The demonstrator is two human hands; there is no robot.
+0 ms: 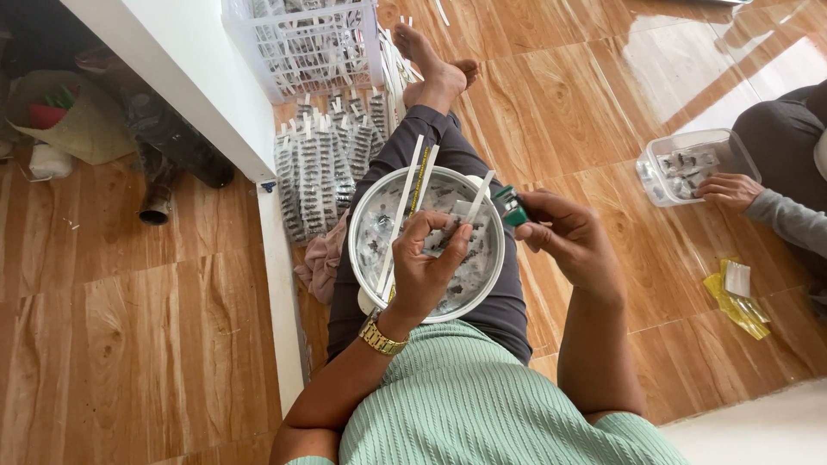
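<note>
I sit on the floor with a round white bowl (372,207) on my lap, holding small clear packets of dark pieces. My left hand (426,267), a gold watch on its wrist, grips a small packet (465,226) together with several long white strips (403,205) above the bowl. My right hand (568,237) holds a small green stapler (512,207) right beside that packet's top edge.
Rows of filled packets (323,168) lie on the wooden floor by my left leg, with a white mesh basket (301,43) of more behind them. Another person's hand (728,189) rests in a clear tub (689,164) at right. Yellow packaging (736,297) lies nearby. A white shelf edge (189,77) stands at left.
</note>
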